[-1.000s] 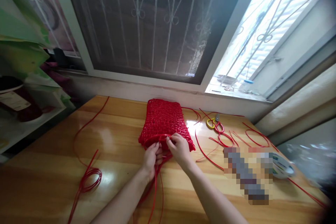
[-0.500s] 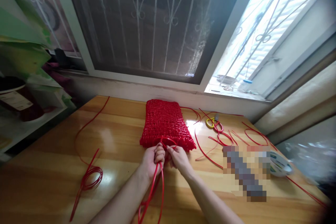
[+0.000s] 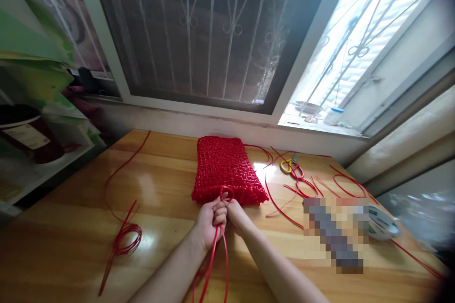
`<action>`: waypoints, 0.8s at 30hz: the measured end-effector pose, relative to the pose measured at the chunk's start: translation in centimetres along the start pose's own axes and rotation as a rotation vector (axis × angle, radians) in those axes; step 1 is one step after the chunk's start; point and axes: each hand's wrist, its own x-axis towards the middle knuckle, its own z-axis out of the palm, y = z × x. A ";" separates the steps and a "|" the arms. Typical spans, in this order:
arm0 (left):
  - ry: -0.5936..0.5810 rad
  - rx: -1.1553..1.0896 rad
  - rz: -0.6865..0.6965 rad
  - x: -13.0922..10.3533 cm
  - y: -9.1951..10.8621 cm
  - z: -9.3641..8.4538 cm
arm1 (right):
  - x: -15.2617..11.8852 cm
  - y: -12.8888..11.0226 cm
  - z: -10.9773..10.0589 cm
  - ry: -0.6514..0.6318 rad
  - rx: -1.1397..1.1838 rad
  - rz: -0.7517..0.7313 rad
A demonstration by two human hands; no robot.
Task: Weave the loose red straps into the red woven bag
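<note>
A woven red bag (image 3: 225, 163) lies on the wooden table in the middle. At its near edge, my left hand (image 3: 212, 220) is closed round red cords (image 3: 213, 258) that hang down toward me. My right hand (image 3: 235, 214) touches the left one, its fingers pinched at a small red loop (image 3: 229, 193) by the bag's edge. The fingertips of my right hand are partly hidden behind the left.
A coil of red cord (image 3: 128, 239) lies at the left of the table (image 3: 159, 175). Scissors (image 3: 292, 167), loose red strands (image 3: 280, 207) and a white roll (image 3: 383, 223) are at the right. A blurred patch covers part of the right side. A window stands behind.
My right hand has moved in against the left, and the loop between them looks smaller. The hanging cords have shifted slightly right.
</note>
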 end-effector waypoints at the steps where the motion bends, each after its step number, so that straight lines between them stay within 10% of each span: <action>1: 0.015 0.050 0.032 0.1 -0.2 -0.1 | -0.1 -0.1 -0.1 0.000 0.002 0.017; 7: 0.092 0.391 0.277 0.6 -1.4 -0.7 | -2.4 -1.3 -2.6 -0.140 -0.270 0.134; 11: 0.114 0.599 0.460 1.2 -2.3 -1.6 | -5.2 -3.6 -3.8 -0.129 -0.648 -0.104; 17: 0.148 0.637 0.659 1.9 -3.3 -2.3 | -6.0 -7.3 -1.0 0.055 -1.130 -0.657; 24: 0.143 0.457 0.754 3.1 -3.4 -2.1 | -3.2 -7.6 1.6 0.135 -1.489 -0.524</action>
